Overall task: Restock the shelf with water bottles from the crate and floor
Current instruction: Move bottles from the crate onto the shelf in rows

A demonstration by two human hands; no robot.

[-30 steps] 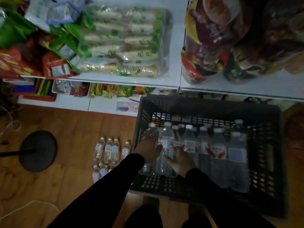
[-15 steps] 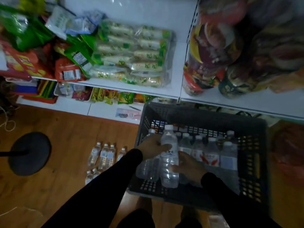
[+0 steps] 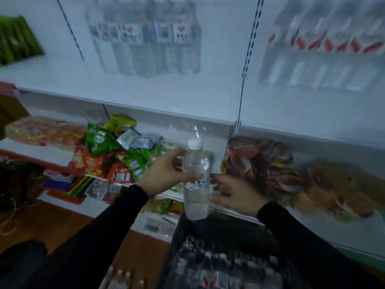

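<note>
A clear water bottle (image 3: 196, 180) with a white cap stands upright in the air above the dark crate (image 3: 210, 261). My left hand (image 3: 166, 171) grips its upper part. My right hand (image 3: 231, 193) is at its lower right side, fingers spread and touching or almost touching it. The crate below holds several more bottles. On the white shelf (image 3: 187, 94) above stand a group of water bottles (image 3: 145, 38) and, to the right, a row of bottles with red labels (image 3: 320, 51), both blurred. A few bottle caps on the floor (image 3: 123, 278) show at the bottom edge.
Snack bags (image 3: 112, 155) crowd the lower shelf on the left. Large bagged goods (image 3: 262, 163) lie on it to the right. A green pack (image 3: 16, 38) sits at the upper shelf's far left. Wooden floor (image 3: 52, 222) lies below left.
The bottle has come up out of the crate to the height of the lower shelf, with both hands rising along. The view has tilted up, so the top shelf with bottles now shows.
</note>
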